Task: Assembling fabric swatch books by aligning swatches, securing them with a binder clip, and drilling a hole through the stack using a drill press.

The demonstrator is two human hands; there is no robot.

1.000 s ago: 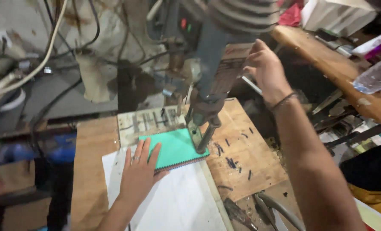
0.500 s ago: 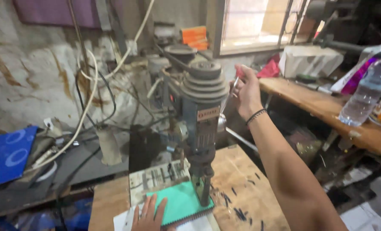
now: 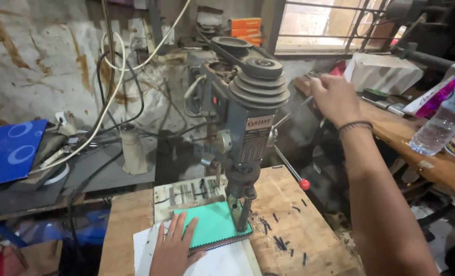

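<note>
Fingers [image 3: 179, 230] flat on green swatch stack [image 3: 214, 225]

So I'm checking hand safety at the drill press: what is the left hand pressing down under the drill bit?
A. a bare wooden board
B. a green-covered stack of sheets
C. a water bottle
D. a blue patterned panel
B: the left hand lies flat on the green-covered stack of sheets, just beside the drill bit, while the right hand is up at the feed lever.
</note>
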